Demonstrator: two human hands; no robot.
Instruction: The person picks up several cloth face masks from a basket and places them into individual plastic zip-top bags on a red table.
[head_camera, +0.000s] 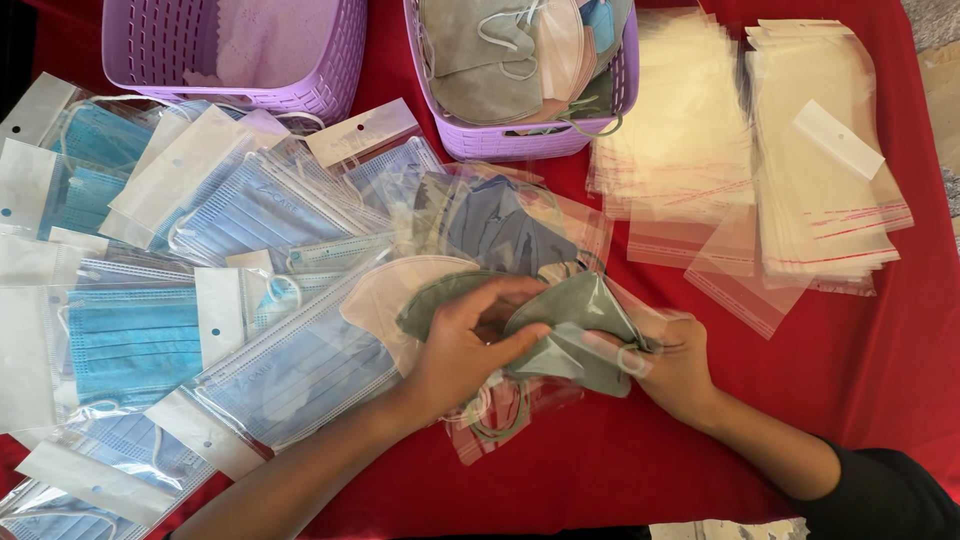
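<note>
Left hand (462, 345) and right hand (672, 362) both clutching grey mask (565, 335), half inside clear bag (520, 400), its edges hard to trace; red cloth (880, 360) tabletop, purple baskets (520, 135) cropped at top

Left basket (235, 50) cut by top edge; grey mask (570, 330) partly hidden under hands' fingers (500, 300).

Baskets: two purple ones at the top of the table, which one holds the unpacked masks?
The right purple basket, directly above the hands: grey, pink and blue loose masks fill it. The left purple basket shows only a pale pink sheet inside.
</note>
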